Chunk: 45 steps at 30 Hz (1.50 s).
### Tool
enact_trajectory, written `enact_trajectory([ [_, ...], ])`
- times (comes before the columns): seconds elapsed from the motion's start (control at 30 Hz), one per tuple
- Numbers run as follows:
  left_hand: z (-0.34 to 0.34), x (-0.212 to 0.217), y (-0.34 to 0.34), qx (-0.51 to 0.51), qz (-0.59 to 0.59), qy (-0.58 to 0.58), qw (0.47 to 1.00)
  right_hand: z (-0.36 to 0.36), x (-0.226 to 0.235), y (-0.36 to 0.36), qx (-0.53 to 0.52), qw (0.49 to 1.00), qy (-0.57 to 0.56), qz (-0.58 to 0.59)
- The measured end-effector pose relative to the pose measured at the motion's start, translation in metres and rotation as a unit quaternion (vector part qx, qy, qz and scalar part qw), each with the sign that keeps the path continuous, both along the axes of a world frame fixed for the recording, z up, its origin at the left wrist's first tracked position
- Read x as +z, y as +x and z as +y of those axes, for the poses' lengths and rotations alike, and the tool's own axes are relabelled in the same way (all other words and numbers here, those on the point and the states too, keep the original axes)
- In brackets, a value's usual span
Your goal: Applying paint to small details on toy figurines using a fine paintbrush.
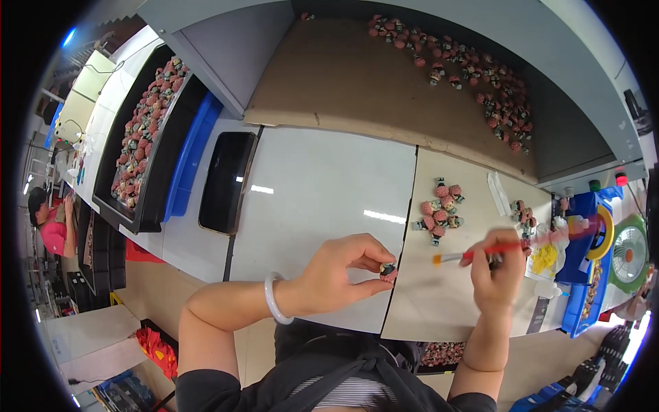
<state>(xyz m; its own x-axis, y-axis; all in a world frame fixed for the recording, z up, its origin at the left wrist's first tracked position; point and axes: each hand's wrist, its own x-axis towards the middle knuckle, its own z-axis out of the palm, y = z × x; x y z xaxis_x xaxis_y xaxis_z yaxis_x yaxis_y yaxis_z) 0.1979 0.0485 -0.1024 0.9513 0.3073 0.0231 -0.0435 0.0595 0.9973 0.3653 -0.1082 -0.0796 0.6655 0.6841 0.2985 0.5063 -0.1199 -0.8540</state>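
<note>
My left hand (343,275), with a pale bangle (276,299) on its wrist, pinches a small figurine (388,272) with a pink head and dark body between thumb and fingertips. To its right, my right hand (495,275) grips a paintbrush (449,258) whose tip points left toward the figurine, a short gap away. The brush's red handle runs out to the right and is smeared by motion. Something small and dark shows among the right fingers; I cannot tell what. Beyond the brush lies a loose cluster of similar figurines (439,213).
A black phone (228,182) lies left on the white table (322,178). A black bin (151,199) of figurines stands far left. More figurines (473,69) lie inside the grey booth (226,55). At right are a blue tool with a yellow ring (603,233) and a green fan (628,254). Another person (55,226) sits far left.
</note>
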Motion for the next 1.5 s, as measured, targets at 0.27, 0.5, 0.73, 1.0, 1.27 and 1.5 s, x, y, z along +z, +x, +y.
enact_trajectory([
  [0.27, -0.001, -0.006, -0.001, 0.000, -0.015, 0.097, 0.995, 0.015, -0.004, -0.028, 0.218, 0.970, 0.032, -0.101],
  [0.5, -0.001, -0.005, 0.004, -0.014, -0.046, 0.089, 0.995, 0.010, -0.012, -0.020, 0.077, 0.981, 0.076, -0.160],
  [0.73, 0.003, -0.008, 0.003, -0.022, -0.101, -0.001, 0.995, -0.006, 0.028, 0.025, -0.088, 0.960, -0.244, -0.103],
  [1.0, 0.058, 0.059, -0.026, 0.223, -0.068, 0.245, 0.941, -0.015, -0.008, 0.057, -0.092, 0.923, -0.344, -0.149],
  [1.27, 0.180, 0.115, -0.140, 0.526, 0.103, 0.560, 0.632, -0.002, 0.014, 0.042, -0.091, 0.957, -0.256, -0.101],
  [1.5, 0.083, 0.081, -0.014, 0.257, 0.089, 0.465, 0.842, 0.000, 0.001, 0.046, -0.071, 0.978, -0.191, -0.048],
])
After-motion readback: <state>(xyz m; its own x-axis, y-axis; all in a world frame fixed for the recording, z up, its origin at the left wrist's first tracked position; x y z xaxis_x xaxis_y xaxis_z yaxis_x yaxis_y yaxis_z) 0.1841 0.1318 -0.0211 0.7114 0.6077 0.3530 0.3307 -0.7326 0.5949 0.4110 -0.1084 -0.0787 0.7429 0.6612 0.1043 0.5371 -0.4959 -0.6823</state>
